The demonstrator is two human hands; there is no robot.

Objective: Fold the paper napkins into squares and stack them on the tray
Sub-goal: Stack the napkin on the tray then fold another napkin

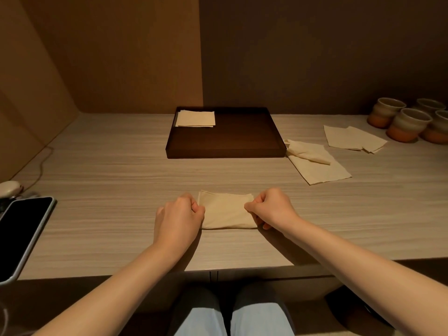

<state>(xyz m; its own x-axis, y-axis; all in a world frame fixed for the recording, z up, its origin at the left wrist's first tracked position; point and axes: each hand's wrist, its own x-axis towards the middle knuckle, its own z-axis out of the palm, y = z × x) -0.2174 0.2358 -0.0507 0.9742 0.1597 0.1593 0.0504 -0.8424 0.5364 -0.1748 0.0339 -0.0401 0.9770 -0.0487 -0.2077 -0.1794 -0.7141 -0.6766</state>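
Both hands sit close together on the table (109,166), curled tight on the two ends of one folded napkin (226,210). The left hand (178,217) pinches the napkin's left edge, fingers rolled under and thumb pressed against them. The right hand (271,209) pinches the right edge the same way, knuckles up and fingertips tucked toward the paper. The napkin lies flat between them as a creased, roughly rectangular pad, touching the tabletop.

Well beyond the hands stands the dark tray (225,152), with a stack of folded napkins (195,118) in its far left corner. Beyond the right hand and to its right, just beside the tray's near right corner, lies a loose napkin (320,169) with a crumpled one on top. Farther right is another small pile of napkins (352,139), next to a cluster of ceramic cups (407,124). Far to the left of the left hand lies a dark-screened phone (21,231).
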